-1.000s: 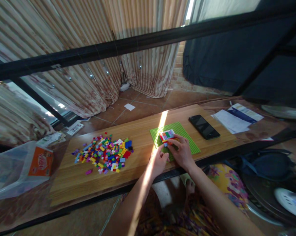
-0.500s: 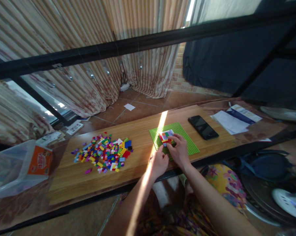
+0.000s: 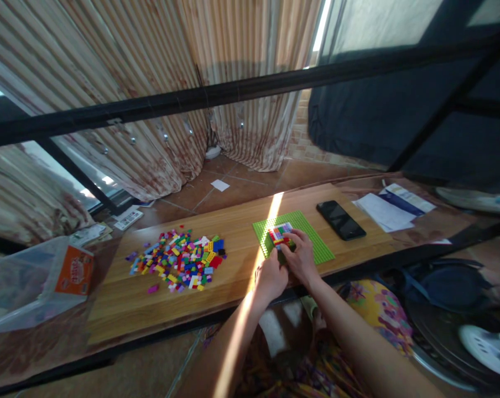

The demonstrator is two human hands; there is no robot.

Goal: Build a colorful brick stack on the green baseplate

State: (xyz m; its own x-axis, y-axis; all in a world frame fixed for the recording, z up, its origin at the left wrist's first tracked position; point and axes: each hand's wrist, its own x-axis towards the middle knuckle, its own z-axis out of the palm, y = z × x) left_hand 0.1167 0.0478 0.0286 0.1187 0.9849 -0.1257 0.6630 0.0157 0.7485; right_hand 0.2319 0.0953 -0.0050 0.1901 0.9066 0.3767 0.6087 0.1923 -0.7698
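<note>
A small block of coloured toy bricks (image 3: 280, 232), in white, red, blue and other colours, sits on the green baseplate (image 3: 322, 251). My right hand (image 3: 302, 253) lies over the right side of this block, its thumb and fingers closed round the near edge. From the near left, my left hand (image 3: 272, 276) reaches in with its fingers curled and its fingertips at the block's front edge. Whatever is pinched in the left fingertips is too small to make out. Far to the left spreads a pile of loose toy bricks (image 3: 183, 260) in many colours.
All this is on a wooden board (image 3: 233, 282). A black phone (image 3: 341, 220) lies right of the baseplate, with papers (image 3: 385, 211) beyond it. At the far left stands a clear plastic box (image 3: 30, 287) with an orange label. A dark rail (image 3: 250, 88) crosses behind.
The view has shifted slightly. My left hand has moved closer to my right, its fingers now more curled at the block's near edge. The right hand stays on the block.
</note>
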